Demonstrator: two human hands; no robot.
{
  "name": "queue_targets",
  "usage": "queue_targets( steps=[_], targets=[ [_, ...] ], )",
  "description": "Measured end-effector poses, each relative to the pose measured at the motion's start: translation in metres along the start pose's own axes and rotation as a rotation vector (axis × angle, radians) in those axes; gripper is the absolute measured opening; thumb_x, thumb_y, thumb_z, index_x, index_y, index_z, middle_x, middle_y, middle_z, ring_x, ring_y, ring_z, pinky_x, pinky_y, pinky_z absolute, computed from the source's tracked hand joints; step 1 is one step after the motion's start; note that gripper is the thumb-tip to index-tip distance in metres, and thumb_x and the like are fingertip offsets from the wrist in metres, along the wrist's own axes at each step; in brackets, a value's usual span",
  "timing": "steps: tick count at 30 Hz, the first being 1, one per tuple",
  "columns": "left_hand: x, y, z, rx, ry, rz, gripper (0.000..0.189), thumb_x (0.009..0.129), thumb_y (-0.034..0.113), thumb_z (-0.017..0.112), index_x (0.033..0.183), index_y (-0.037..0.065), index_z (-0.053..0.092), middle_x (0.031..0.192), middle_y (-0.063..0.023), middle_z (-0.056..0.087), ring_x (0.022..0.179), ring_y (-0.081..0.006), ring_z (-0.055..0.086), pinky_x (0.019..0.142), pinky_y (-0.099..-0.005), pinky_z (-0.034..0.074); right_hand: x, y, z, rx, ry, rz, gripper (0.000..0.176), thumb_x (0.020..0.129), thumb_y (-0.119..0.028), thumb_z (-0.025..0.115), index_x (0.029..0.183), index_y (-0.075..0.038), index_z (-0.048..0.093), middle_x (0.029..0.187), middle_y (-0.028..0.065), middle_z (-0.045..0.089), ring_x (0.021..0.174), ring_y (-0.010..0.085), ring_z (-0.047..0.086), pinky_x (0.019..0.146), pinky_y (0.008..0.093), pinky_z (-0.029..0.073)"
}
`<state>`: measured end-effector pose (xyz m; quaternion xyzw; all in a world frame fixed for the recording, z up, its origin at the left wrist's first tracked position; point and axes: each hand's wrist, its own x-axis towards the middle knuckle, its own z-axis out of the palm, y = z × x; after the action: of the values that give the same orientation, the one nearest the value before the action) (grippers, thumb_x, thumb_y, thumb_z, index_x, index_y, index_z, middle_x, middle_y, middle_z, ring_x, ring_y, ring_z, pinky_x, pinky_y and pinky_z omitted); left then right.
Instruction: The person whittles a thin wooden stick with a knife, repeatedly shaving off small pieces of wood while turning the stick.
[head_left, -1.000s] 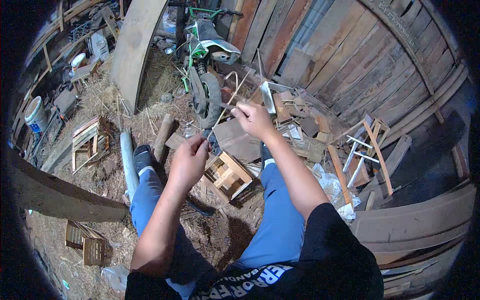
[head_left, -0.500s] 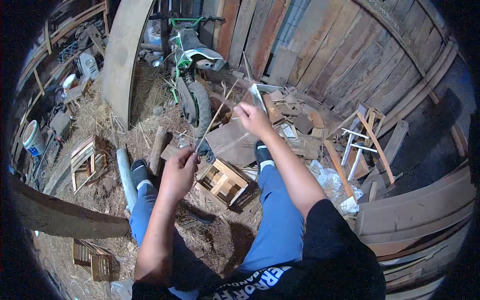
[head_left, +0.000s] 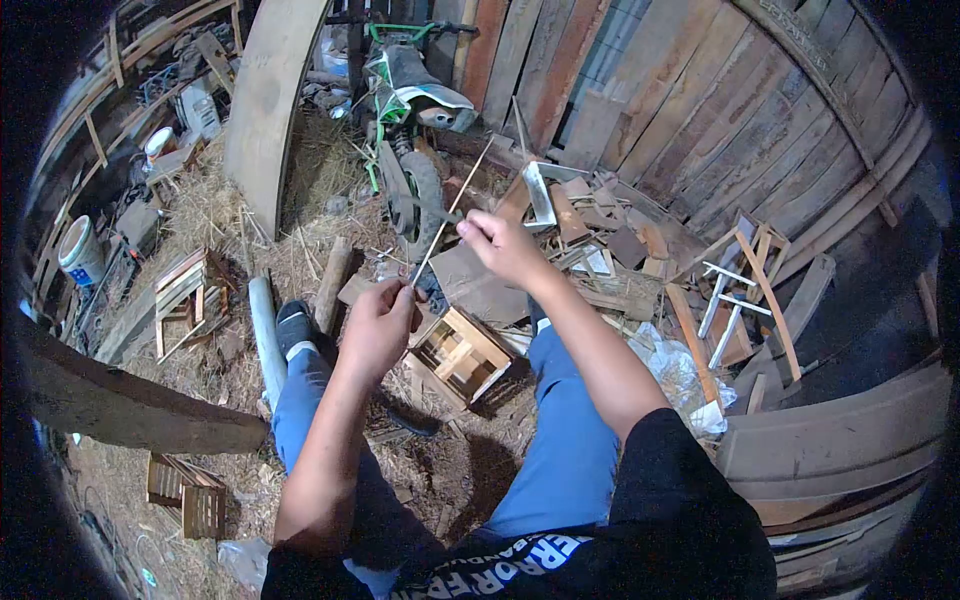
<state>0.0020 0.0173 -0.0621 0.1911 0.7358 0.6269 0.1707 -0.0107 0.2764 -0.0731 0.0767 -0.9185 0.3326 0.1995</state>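
A thin wooden stick (head_left: 467, 183) slants up and away from my left hand (head_left: 378, 328), which pinches its lower end with closed fingers. My right hand (head_left: 505, 250) is closed around a knife, its handle mostly hidden in the fist. Its narrow dark blade (head_left: 432, 208) points left and overlaps the stick around mid-length. Below the hands, a small slatted wooden crate (head_left: 462, 352) sits on the ground between my legs.
A green and white dirt bike (head_left: 420, 95) leans at the back, behind a tall curved board (head_left: 262, 110). Scrap wood (head_left: 610, 225) lies along the plank wall (head_left: 690, 110). A white bucket (head_left: 80, 250) and a small wooden frame (head_left: 185, 300) are to the left.
The blade, blurred before, is now clearer and crosses the stick. My right hand has dropped slightly, nearer my left hand, and the whole view has shifted a little.
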Motion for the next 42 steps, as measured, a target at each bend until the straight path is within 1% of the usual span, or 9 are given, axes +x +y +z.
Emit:
queue_targets(
  steps=[8,12,19,20,21,26,29,33,42],
  targets=[
    [0.007,0.000,-0.002,-0.151,0.069,-0.013,0.025,0.105,0.018,0.053,0.090,0.002,0.065,0.070,0.0028,0.053,0.064,-0.0071,0.045,0.058,-0.0267,0.037,-0.012,-0.051,0.011,-0.107,-0.159,-0.263,0.031,0.097,-0.039,0.062,0.085,-0.011,0.064,0.071,0.0176,0.065,0.069,0.0409,0.066,0.060,0.0522,0.049],
    [0.017,-0.007,-0.001,-0.207,0.075,-0.037,0.024,0.104,0.019,0.055,0.088,0.005,0.066,0.070,0.0046,0.051,0.061,-0.0058,0.042,0.055,-0.0256,0.033,-0.006,-0.051,0.013,-0.130,0.000,-0.321,0.033,0.097,-0.042,0.062,0.085,-0.012,0.066,0.070,0.0153,0.066,0.068,0.0391,0.067,0.060,0.0503,0.051],
    [0.013,0.001,-0.010,-0.392,-0.043,-0.094,0.023,0.106,0.023,0.053,0.091,0.009,0.062,0.065,0.0058,0.046,0.056,-0.0045,0.040,0.049,-0.0239,0.028,0.002,-0.039,0.005,-0.204,-0.007,-0.263,0.033,0.097,-0.043,0.062,0.087,-0.013,0.070,0.073,0.0155,0.068,0.068,0.0365,0.069,0.060,0.0471,0.052],
    [0.009,-0.001,-0.007,-0.393,-0.048,-0.110,0.022,0.106,0.023,0.053,0.091,0.009,0.062,0.065,0.0060,0.045,0.055,-0.0047,0.039,0.048,-0.0241,0.027,0.011,-0.017,0.012,0.037,0.196,-0.116,0.034,0.098,-0.042,0.062,0.087,-0.012,0.069,0.073,0.0164,0.068,0.068,0.0357,0.069,0.061,0.0466,0.051],
    [0.004,-0.002,-0.002,-0.398,-0.052,-0.126,0.022,0.106,0.023,0.053,0.092,0.009,0.062,0.065,0.0062,0.045,0.054,-0.0049,0.038,0.047,-0.0243,0.027,0.020,-0.006,-0.013,-0.169,0.147,0.044,0.033,0.098,-0.041,0.063,0.086,-0.010,0.068,0.073,0.0177,0.068,0.071,0.0354,0.070,0.062,0.0466,0.051],
    [0.008,-0.002,0.001,-0.391,-0.046,-0.120,0.021,0.107,0.024,0.053,0.093,0.010,0.061,0.067,0.0066,0.045,0.053,-0.0050,0.037,0.046,-0.0240,0.025,-0.015,-0.033,0.004,-0.255,-0.059,-0.343,0.034,0.098,-0.040,0.063,0.082,-0.011,0.064,0.065,0.0147,0.063,0.059,0.0368,0.064,0.056,0.0449,0.047],
    [0.004,0.002,-0.010,-0.409,-0.106,-0.132,0.021,0.107,0.024,0.053,0.093,0.010,0.061,0.067,0.0071,0.044,0.052,-0.0045,0.036,0.046,-0.0232,0.026,0.006,-0.015,-0.001,-0.067,0.047,-0.095,0.033,0.098,-0.040,0.063,0.083,-0.011,0.065,0.066,0.0152,0.064,0.063,0.0388,0.065,0.057,0.0472,0.047],
    [0.004,0.007,-0.007,-0.384,-0.045,-0.128,0.019,0.106,0.021,0.053,0.092,0.009,0.061,0.067,0.0074,0.046,0.053,-0.0043,0.038,0.046,-0.0228,0.027,-0.018,-0.035,0.015,-0.139,-0.117,-0.326,0.030,0.097,-0.041,0.063,0.086,-0.014,0.069,0.065,0.0153,0.063,0.062,0.0372,0.065,0.054,0.0468,0.048],
    [0.004,0.008,-0.008,-0.386,0.092,-0.179,0.020,0.103,0.022,0.058,0.087,0.011,0.063,0.065,0.0071,0.046,0.052,-0.0048,0.039,0.045,-0.0235,0.026,-0.003,-0.052,0.017,-0.234,-0.021,-0.216,0.037,0.096,-0.046,0.063,0.079,-0.014,0.067,0.063,0.0144,0.064,0.062,0.0404,0.066,0.058,0.0503,0.052]
  ],
)
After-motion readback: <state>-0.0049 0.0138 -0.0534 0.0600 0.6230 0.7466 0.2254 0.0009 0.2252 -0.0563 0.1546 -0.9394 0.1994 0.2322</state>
